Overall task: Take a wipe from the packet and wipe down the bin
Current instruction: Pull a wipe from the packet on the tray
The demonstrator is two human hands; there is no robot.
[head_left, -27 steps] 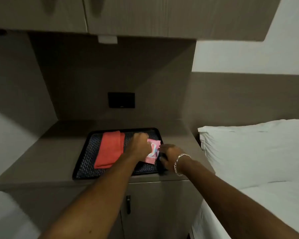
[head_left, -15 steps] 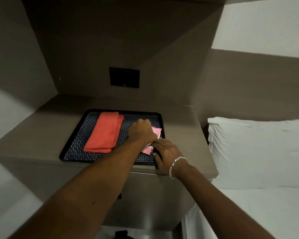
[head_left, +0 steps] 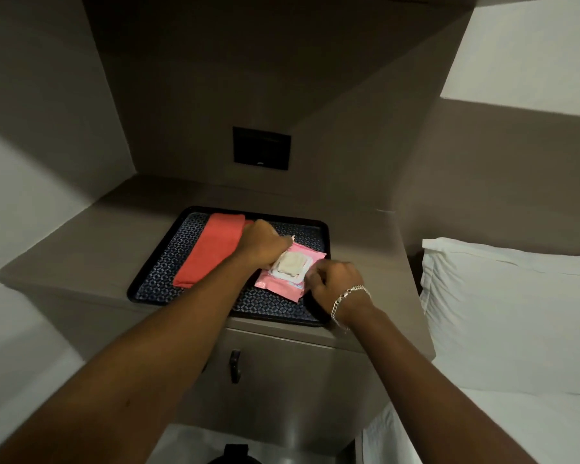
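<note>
A pink wipe packet [head_left: 283,284] lies on the black patterned tray [head_left: 154,279], on its right half. The packet's flap is peeled back, and the white wipes [head_left: 290,263] show in the opening. My left hand [head_left: 261,243] is closed at the packet's far left side and pinches the lifted flap. Wearing a silver bracelet, my right hand [head_left: 332,279] is closed on the packet's right edge. A dark round object [head_left: 232,455], possibly the bin, peeks in at the bottom edge, mostly cut off.
A folded red cloth [head_left: 211,247] lies on the tray's left half. The tray sits on a brown bedside cabinet [head_left: 81,249] with a door handle [head_left: 235,365] below. A black wall panel [head_left: 261,148] is behind. A white pillow [head_left: 509,313] and bed are at the right.
The packet's flap has been peeled open, so the white wipes now show. My right hand shifted to the packet's right edge. The view tilted further down.
</note>
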